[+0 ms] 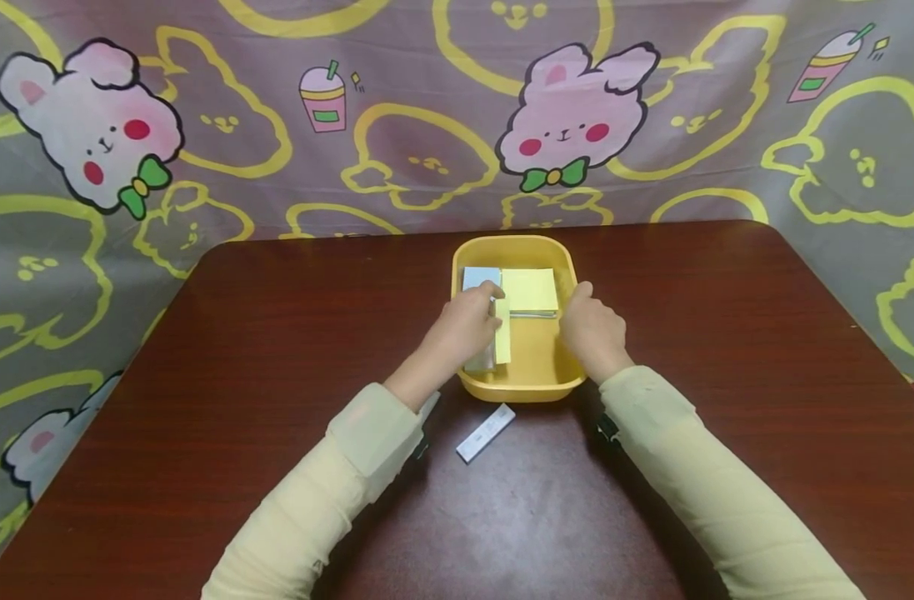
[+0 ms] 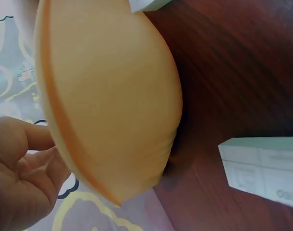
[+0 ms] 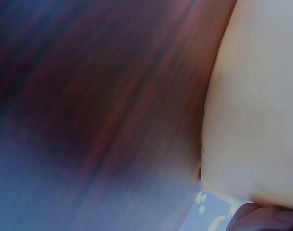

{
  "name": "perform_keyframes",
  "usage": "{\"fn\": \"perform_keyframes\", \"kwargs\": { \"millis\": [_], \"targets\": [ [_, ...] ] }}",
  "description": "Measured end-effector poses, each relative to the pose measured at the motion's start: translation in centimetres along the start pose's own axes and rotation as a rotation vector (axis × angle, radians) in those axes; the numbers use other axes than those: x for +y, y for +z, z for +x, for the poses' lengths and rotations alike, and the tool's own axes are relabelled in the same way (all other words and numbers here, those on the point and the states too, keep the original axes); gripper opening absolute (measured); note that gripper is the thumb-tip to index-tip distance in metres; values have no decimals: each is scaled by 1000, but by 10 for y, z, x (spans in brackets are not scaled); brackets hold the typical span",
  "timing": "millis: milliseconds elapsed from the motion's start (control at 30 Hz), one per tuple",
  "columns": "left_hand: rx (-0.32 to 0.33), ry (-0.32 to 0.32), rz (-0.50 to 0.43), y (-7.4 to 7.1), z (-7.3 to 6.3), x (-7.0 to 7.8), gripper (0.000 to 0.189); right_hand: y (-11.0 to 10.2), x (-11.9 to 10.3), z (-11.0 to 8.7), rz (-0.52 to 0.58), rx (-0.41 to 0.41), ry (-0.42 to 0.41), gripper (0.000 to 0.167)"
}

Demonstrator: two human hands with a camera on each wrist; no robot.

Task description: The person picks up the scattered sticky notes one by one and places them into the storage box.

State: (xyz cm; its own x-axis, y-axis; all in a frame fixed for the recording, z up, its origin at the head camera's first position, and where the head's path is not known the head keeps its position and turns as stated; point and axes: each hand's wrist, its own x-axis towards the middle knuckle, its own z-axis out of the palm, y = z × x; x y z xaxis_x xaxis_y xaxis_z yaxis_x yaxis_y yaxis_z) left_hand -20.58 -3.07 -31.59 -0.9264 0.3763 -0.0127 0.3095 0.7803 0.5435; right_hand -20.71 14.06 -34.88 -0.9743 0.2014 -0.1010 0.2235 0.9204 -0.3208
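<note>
A yellow plastic basket [image 1: 524, 393] stands on the table, also filling much of the left wrist view. My left hand [image 1: 467, 323] grips its left rim, fingers reaching over the inside. My right hand [image 1: 595, 332] holds the right rim. Inside lie a yellow pad of paper [image 1: 529, 289], a light blue pad [image 1: 481, 276], a narrow yellow piece [image 1: 503, 337] and a greyish piece [image 1: 481, 362], partly hidden by my left hand. In the right wrist view the basket's wall [image 3: 254, 96] looks pale, with fingers [image 3: 261, 219] at its lower edge.
A small white box [image 1: 485, 433] lies slantwise on the dark wooden table [image 1: 314, 333], just in front of the basket. It shows at the right of the left wrist view. A cartoon-printed cloth [image 1: 427, 83] hangs behind the table.
</note>
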Motion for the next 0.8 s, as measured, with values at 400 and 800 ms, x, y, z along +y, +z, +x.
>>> {"fn": "perform_keyframes", "kwargs": {
  "millis": [400, 800],
  "targets": [
    [-86, -6, 71, 15, 9, -1, 35, -1, 0, -1, 3, 0, 6, 18],
    [-58, 12, 288, 26, 13, -6, 18, 0, -1, -2, 1, 1, 4, 18]
  ]
}}
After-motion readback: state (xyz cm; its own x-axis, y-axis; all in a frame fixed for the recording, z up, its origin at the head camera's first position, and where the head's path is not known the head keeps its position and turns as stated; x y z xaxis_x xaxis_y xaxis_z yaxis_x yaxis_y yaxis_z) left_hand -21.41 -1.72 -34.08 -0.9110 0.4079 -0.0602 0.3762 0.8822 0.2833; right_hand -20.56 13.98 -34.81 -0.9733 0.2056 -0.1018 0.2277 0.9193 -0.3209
